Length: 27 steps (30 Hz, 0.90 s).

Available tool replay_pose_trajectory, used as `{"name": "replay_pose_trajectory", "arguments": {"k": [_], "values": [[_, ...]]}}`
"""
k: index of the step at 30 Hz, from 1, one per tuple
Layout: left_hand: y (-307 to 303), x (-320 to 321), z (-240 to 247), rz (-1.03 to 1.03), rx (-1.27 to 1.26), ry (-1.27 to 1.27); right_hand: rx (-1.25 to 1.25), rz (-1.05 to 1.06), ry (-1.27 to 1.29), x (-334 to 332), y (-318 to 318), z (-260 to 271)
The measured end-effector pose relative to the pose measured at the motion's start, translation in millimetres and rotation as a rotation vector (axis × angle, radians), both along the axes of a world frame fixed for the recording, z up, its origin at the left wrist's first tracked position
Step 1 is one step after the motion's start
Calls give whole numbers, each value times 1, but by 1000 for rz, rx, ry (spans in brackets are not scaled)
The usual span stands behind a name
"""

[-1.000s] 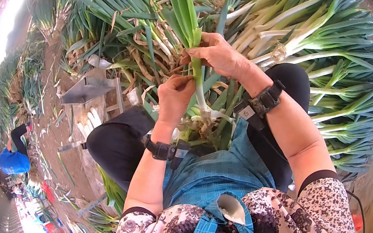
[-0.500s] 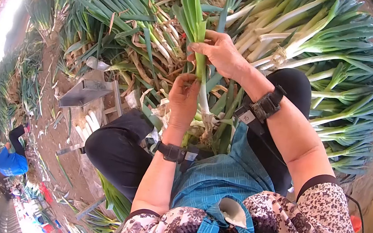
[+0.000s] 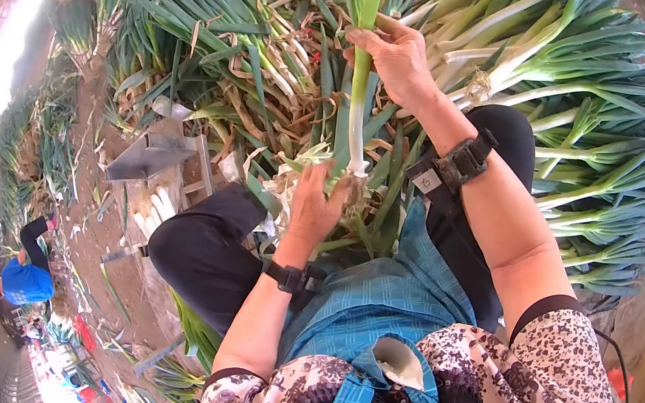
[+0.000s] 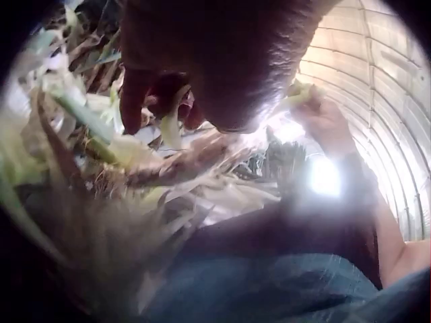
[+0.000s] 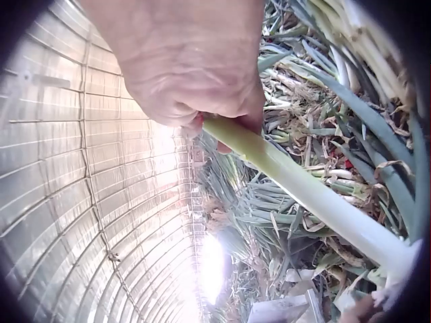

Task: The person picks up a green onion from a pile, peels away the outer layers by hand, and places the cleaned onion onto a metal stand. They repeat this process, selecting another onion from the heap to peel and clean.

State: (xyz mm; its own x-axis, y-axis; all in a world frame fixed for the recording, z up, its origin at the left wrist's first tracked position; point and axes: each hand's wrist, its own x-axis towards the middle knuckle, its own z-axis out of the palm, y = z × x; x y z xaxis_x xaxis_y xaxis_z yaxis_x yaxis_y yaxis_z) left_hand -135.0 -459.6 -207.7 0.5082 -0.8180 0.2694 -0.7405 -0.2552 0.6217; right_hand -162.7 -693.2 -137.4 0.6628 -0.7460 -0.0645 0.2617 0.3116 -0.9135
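Note:
My right hand (image 3: pixel 403 65) holds a long green onion (image 3: pixel 356 112) by its upper stalk, just under the green leaves, with thumb and fingers around it. Its white shaft slants down toward my lap and ends in a brownish root end (image 3: pixel 355 186). Beside that root end is my left hand (image 3: pixel 315 204), fingers loosely extended among pale peeled skins (image 3: pixel 284 186). In the left wrist view a thin pale strip (image 4: pixel 172 128) shows between the dark fingers. The right wrist view shows the smooth, pale stalk (image 5: pixel 303 192) running out of the right hand's grip.
Piled green onions (image 3: pixel 588 162) lie fanned out on the right, with untrimmed ones (image 3: pixel 193 6) and dry leaves at the left. A grey metal piece (image 3: pixel 149 158) stands beside the left knee, near several white stalks (image 3: pixel 157 209). Another person in blue (image 3: pixel 26 279) is far left.
My right hand has raised the green onion up and away from my lap. The left hand has come off the middle of the stalk and moved down to the root end.

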Motion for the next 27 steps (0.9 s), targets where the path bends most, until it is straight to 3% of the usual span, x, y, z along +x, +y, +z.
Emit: {"name": "replay_pose_trajectory", "arguments": {"k": [2,4,5,6,8,10,12,13,16,19,20,22,25,27], "values": [[-14,-10,22,34,-48,-64,45,-81,-59,2,3,3],[-20,-12,20,-95,249,-26,9,-131,-39,5,1,3],[-24,-14,18,-61,383,-53,5,-176,-5,3,0,2],[-24,-12,17,-68,377,-55,1,-225,31,0,-1,6],[-18,-4,8,-309,260,-157,-66,-238,15,-13,-13,15],[9,1,-16,-396,151,-179,-63,-408,-44,-17,-43,23],[44,2,-20,-403,519,-165,-77,-435,-83,-26,-75,35],[43,8,-6,-412,511,-169,-86,-464,-120,-31,-84,40],[22,15,51,-18,199,38,-20,-419,-171,-32,-90,45],[-36,13,87,-132,-153,-162,64,-401,-144,-16,-72,36],[-48,7,88,-141,-123,-231,125,-393,-132,-12,-67,30],[-54,2,62,-231,158,84,174,-372,-130,-10,-62,22],[-57,0,36,-349,51,61,310,-382,-108,-18,-70,15],[-42,-3,36,-368,134,91,348,-413,-109,-29,-83,14]]}}
